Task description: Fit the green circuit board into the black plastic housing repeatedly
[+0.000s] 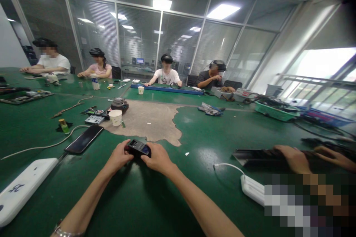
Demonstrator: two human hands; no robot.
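Between my two hands is a small dark boxy device (139, 147) with a grey face and a bluish, glossy end; its exact kind is not clear. My left hand (121, 155) grips its left end, fingers curled round the side. At the opposite end, my right hand (157, 158) closes on it with the thumb along the near edge. The device's underside is hidden. To the left lies a black phone (85, 139) with a cable. A white paper cup (115, 117) stands beyond my left hand, near a bare brown patch (150, 118) of the green table (211, 192).
A white power bank (27, 189) lies at the left, another (253, 189) at the right. Beside me, a co-worker's hands (294, 159) rest on a long dark bar (261, 157). Gloves (210, 109), a green basket (275, 111) and disassembled parts (96, 114) lie farther off. Several people sit opposite.
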